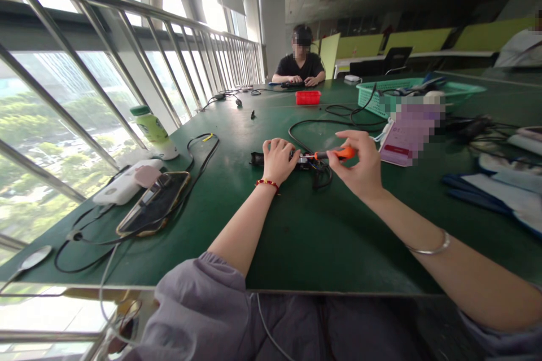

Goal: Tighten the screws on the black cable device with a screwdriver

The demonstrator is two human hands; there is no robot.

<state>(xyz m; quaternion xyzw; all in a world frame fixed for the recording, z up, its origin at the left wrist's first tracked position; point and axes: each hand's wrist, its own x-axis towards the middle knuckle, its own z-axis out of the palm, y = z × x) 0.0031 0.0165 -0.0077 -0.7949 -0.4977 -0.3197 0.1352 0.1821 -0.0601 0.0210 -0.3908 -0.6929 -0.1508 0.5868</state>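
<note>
Near the middle of the green table (pixel 292 237) lies a dark, elongated device (pixel 257 159) with a black cable trailing from it. My left hand (pixel 279 159) rests over the device, its fingers closed around it and hiding much of its body. In my right hand (pixel 358 161) is a screwdriver (pixel 341 154) with an orange and black handle, gripped between thumb and fingers. The screwdriver lies almost level, its shaft pointing left to the device's right part, close to my left fingertips. Whether its tip touches a screw is too small to tell.
To the left are a phone (pixel 154 203), a white power bank (pixel 127 183), cables and a green-capped bottle (pixel 154 132). Beyond my hands stand a red tray (pixel 307 97) and a green basket (pixel 372 102). Gloves (pixel 495 189) lie right. Across the table a person (pixel 300 65) sits working.
</note>
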